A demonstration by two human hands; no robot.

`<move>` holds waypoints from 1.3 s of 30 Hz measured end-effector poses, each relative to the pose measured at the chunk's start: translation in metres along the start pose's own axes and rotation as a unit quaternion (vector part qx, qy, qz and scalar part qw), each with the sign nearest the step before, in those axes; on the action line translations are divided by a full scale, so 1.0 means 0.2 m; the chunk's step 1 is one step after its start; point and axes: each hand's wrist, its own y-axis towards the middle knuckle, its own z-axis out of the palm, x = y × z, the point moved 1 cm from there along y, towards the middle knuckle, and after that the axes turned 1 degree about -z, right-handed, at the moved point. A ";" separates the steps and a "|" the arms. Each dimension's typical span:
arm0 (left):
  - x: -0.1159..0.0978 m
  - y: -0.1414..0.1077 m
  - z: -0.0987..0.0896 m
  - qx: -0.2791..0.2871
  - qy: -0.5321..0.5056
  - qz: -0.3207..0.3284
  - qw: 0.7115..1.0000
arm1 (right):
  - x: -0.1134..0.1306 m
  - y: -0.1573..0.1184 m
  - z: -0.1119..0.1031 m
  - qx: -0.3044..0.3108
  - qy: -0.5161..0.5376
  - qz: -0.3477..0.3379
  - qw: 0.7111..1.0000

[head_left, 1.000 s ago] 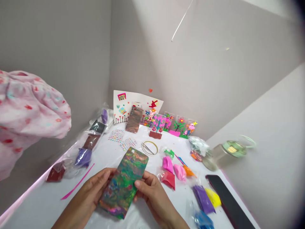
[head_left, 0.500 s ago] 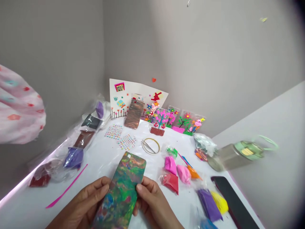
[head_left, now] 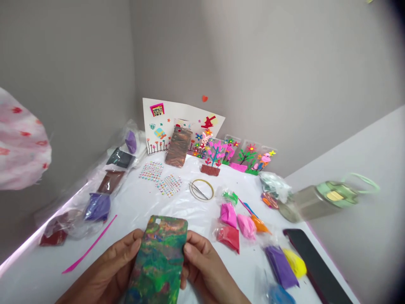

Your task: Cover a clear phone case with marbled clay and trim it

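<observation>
Both hands hold a phone case [head_left: 160,257] covered in marbled green, blue and orange clay, with a small cutout near its top left. My left hand [head_left: 110,266] pinches its left edge, thumb in front. On the right edge my right hand [head_left: 202,266] grips it the same way, fingers partly behind. The case's lower end runs out of the picture. Beyond it lie sheets of coloured gems [head_left: 169,185] and a bangle [head_left: 201,190] with a thin metal tool inside it.
Packets of coloured clay [head_left: 228,237] lie to the right, near a black phone [head_left: 316,266] and a green-lidded bottle [head_left: 319,200]. More bagged clay [head_left: 98,207] and a pink strip [head_left: 90,245] lie left. A brown marbled case [head_left: 179,147] leans on a decorated card [head_left: 190,110] at the back.
The clay-covered case has turned more upright and its top has come lower and slightly left. Both hands keep their grip. The view has shifted a little.
</observation>
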 end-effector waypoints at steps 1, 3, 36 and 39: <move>0.00 0.00 0.00 0.009 -0.003 -0.004 1.000 | 0.00 0.00 0.00 -0.003 0.001 -0.001 1.000; 0.01 0.00 -0.01 0.023 -0.007 -0.010 1.000 | 0.00 0.00 0.00 -0.006 -0.001 0.000 1.000; 0.02 0.03 -0.09 0.051 0.007 -0.042 0.998 | 0.01 -0.02 0.04 -0.005 0.001 -0.001 1.000; 0.02 0.03 -0.10 0.013 0.013 -0.011 1.000 | 0.01 -0.02 0.04 -0.017 -0.004 -0.011 1.000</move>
